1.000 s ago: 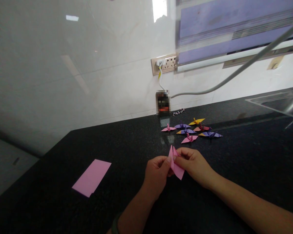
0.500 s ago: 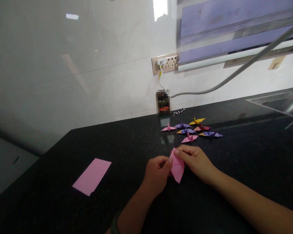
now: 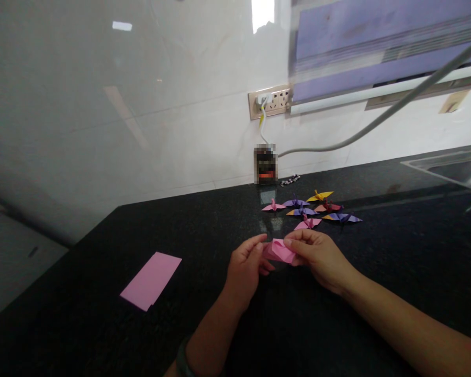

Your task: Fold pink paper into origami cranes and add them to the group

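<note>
A partly folded pink paper piece (image 3: 278, 250) is held just above the black stone counter (image 3: 180, 235), lying nearly flat between both hands. My left hand (image 3: 245, 267) pinches its left end between thumb and fingers. My right hand (image 3: 317, 256) pinches its right end. Behind the hands lies a cluster of several finished paper cranes (image 3: 312, 209) in pink, purple, yellow and red.
A flat pink paper sheet (image 3: 151, 280) lies on the counter to the left. At the back wall stand a small dark object (image 3: 265, 165), a wall socket (image 3: 270, 103) with a plug and a grey cable (image 3: 377, 120). A sink edge (image 3: 447, 167) shows at far right.
The pink paper piece has turned from standing upright between the fingers to lying almost flat. Both hands have shifted slightly up and away from me, keeping their hold.
</note>
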Demonstrator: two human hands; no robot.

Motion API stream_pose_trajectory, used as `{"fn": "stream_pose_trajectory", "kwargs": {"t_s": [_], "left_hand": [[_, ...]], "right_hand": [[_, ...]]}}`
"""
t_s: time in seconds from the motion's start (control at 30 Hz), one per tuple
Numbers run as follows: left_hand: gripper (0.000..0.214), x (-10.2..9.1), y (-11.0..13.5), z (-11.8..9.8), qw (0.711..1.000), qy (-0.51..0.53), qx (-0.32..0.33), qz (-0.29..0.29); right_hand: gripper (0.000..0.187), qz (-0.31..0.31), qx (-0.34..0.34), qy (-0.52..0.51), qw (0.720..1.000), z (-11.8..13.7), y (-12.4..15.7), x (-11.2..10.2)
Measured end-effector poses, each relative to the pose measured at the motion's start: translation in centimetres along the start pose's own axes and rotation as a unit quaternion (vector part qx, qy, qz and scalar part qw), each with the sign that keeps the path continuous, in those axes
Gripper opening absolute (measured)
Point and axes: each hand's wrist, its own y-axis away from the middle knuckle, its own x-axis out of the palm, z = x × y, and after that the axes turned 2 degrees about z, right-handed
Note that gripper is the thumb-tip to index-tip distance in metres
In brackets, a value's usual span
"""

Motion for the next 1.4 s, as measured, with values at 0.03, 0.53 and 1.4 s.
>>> {"fn": "stream_pose_trajectory", "kwargs": {"t_s": [0.03, 0.53, 1.4], "left_hand": [[0.037, 0.0, 0.0, 0.0, 1.0, 0.015, -0.007, 0.004], [0.024, 0.3, 0.3, 0.0, 0.964, 0.245, -0.035, 0.101], [0.031, -0.1, 0.7, -0.5, 0.977, 0.166, -0.011, 0.134]], "right_hand": [[0.014, -0.004, 0.014, -0.023, 1.0, 0.1, 0.1, 0.1], [0.014, 0.016, 0.106, -0.158, 0.982, -0.2, 0.9, 1.1], [0.019, 0.075, -0.055, 0.131, 0.987, -0.3, 0.7, 0.4]]}}
